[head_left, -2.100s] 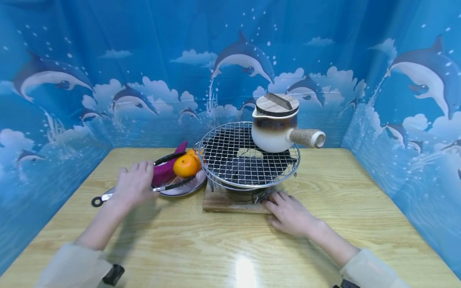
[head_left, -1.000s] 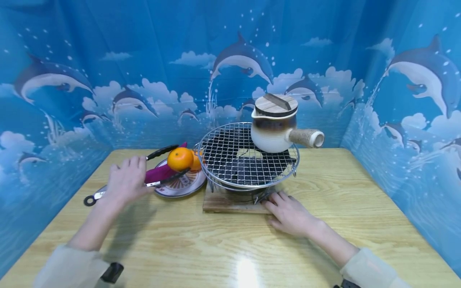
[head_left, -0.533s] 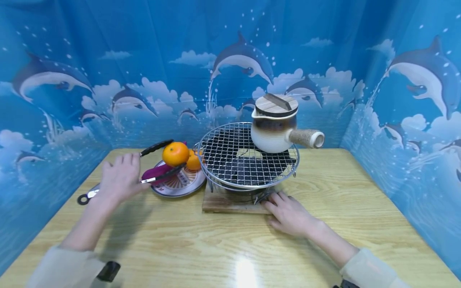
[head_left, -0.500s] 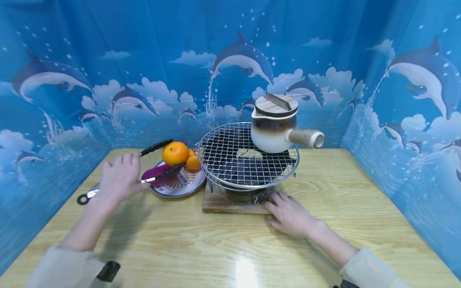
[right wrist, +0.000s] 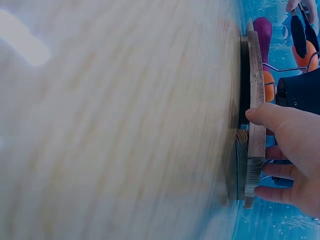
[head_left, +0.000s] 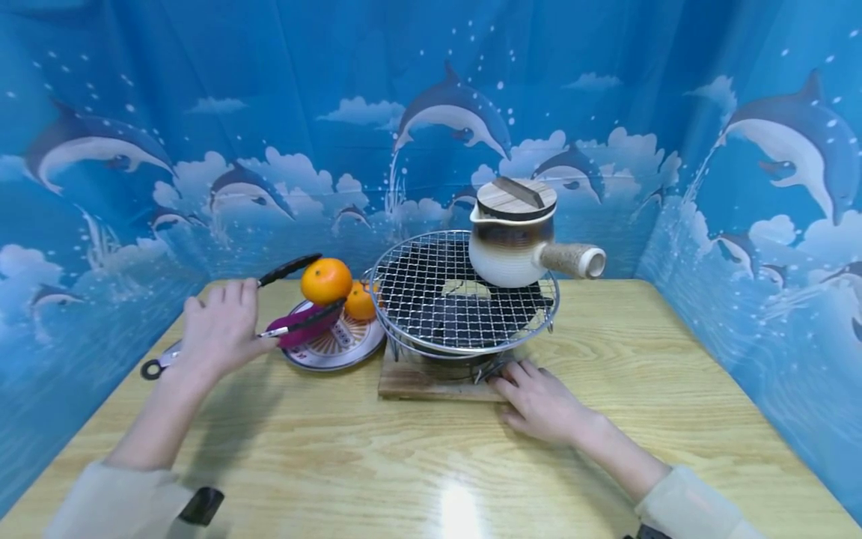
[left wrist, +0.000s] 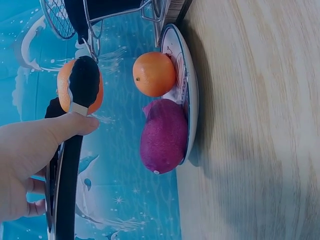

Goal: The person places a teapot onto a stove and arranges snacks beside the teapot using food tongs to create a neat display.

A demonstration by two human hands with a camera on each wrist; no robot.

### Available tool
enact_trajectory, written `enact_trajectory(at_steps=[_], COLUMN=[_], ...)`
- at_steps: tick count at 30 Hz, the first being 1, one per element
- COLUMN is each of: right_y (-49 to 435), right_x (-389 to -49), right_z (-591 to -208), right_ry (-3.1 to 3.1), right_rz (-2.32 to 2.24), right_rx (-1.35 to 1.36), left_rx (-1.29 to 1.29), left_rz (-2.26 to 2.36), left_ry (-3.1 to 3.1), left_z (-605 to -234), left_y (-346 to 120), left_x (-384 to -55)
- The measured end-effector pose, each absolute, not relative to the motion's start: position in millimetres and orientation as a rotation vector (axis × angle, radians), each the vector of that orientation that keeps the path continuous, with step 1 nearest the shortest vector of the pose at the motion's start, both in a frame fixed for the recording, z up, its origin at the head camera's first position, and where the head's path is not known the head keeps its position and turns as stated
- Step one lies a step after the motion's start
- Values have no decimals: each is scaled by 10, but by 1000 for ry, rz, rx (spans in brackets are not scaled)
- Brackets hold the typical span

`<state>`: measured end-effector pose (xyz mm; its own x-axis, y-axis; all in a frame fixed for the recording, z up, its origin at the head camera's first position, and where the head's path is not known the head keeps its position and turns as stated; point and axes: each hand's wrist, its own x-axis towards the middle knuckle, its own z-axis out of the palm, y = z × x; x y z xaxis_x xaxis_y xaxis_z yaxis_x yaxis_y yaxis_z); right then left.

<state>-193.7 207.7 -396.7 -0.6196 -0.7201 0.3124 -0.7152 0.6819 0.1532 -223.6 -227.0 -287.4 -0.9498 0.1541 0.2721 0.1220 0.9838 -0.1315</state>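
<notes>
My left hand (head_left: 222,326) grips a pair of black-tipped tongs (head_left: 289,269). Between the tong tips sits a mandarin (head_left: 325,278), raised above the plate, as the left wrist view shows. On the patterned plate (head_left: 334,365) below lie a second mandarin (head_left: 359,303) and a purple, tapered vegetable like a sweet potato (left wrist: 164,135). My right hand (head_left: 539,400) holds the front right corner of a wooden base board (head_left: 431,388), its thumb along the edge and fingers over the top. That board carries a small round grill stove with a wire rack (head_left: 444,314).
A white and brown side-handled pot (head_left: 508,251) with a wooden lid stands on the rack's right rear, its handle (head_left: 572,259) sticking out to the right. The plate sits right beside the stove's left side. A blue dolphin curtain (head_left: 431,135) surrounds the wooden table (head_left: 377,464).
The tongs have closed in around one mandarin and lifted it off the plate, while my left hand drew back left and slightly up. My right hand stays at the board.
</notes>
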Motion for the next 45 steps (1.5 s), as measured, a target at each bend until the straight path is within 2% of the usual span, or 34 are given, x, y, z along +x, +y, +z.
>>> enact_trajectory(at_steps=[45], right_y=[2065], right_x=[-1948], right_z=[-3964], right_ry=[-2542], right_rz=[-30], right_rx=[1122], left_rx=[-204], left_rz=[106], left_ry=[-2758], left_z=[-2529], left_y=[-2175], left_x=[-2135])
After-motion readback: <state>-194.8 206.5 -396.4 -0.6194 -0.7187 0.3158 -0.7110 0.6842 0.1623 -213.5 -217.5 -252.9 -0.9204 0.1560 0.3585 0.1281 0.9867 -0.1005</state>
